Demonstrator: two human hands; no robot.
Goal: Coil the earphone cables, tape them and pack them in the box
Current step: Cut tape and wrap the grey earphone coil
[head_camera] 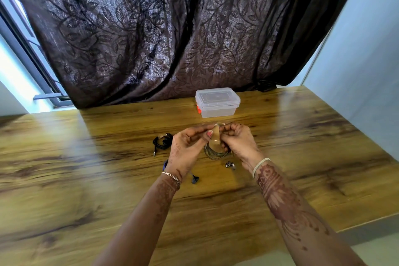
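Note:
My left hand (187, 147) and my right hand (238, 140) meet above the wooden table (86, 168), pinching a strip of brown tape (216, 138) between them. My right hand also holds a coiled grey earphone cable (216, 153) that hangs below the tape. Its earbuds (230, 165) dangle near my right wrist. A coiled black earphone (163, 141) with its jack lies on the table left of my left hand. A clear plastic box (217, 102) with its lid on stands behind my hands.
A dark earbud (195, 179) lies on the table beside my left wrist. A dark leaf-patterned curtain (172, 28) hangs behind the table. A pale wall (367, 71) runs along the table's right edge, and a window frame (32, 60) is at the far left.

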